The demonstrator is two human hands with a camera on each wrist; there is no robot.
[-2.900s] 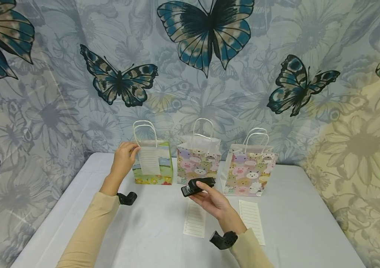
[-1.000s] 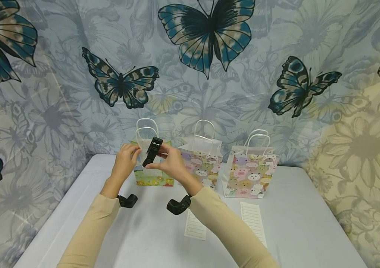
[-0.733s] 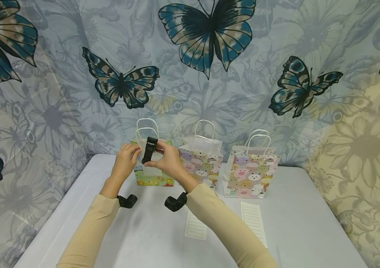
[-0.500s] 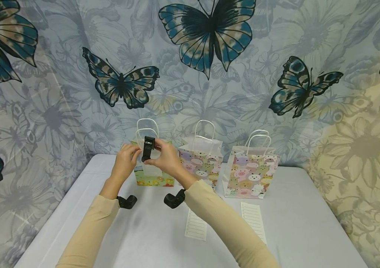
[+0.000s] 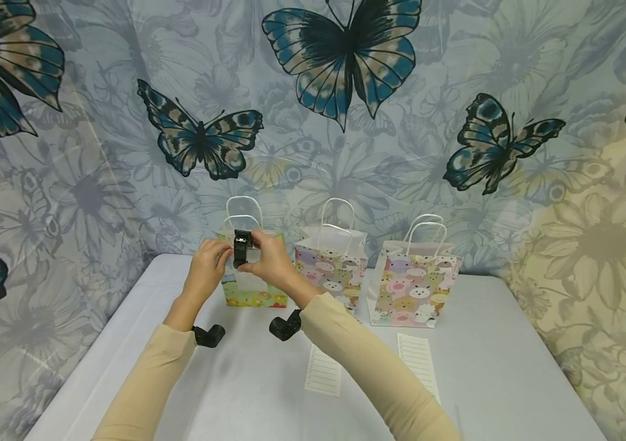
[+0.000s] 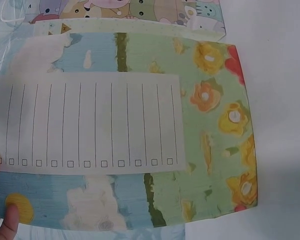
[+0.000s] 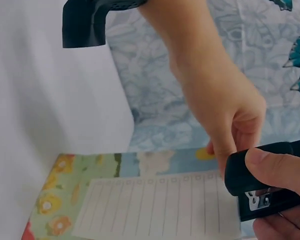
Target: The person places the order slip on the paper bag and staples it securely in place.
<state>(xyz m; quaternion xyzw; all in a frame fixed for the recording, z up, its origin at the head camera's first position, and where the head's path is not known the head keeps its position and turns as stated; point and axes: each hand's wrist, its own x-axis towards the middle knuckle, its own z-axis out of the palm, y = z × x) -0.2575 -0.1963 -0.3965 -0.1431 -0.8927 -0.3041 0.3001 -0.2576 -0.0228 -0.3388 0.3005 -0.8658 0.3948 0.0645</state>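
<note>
A lined checklist sheet (image 6: 95, 122) lies flat against the front of a green-and-blue paper gift bag (image 5: 255, 299), with flowers printed along its base. My left hand (image 5: 206, 264) pinches the sheet and the bag together at the upper left edge. A black stapler (image 5: 240, 250) is held between the thumb and fingers of my right hand (image 5: 272, 260). Its nose is at the top end of the sheet, close to my left fingertips, as the right wrist view shows. Whether the stapler's arms are around the paper and bag edge cannot be told.
Two gift bags with animal faces, a middle bag (image 5: 328, 269) and a right bag (image 5: 414, 288), stand beside the green one. In front of them lie two more checklist sheets, one left (image 5: 324, 370) and one right (image 5: 418, 365), on the white-covered table (image 5: 252, 392).
My right hand has carried the stapler from the table's middle up and left to the green bag's top. Lately the stapler has turned more upright and shifted slightly left. My left hand stays put.
</note>
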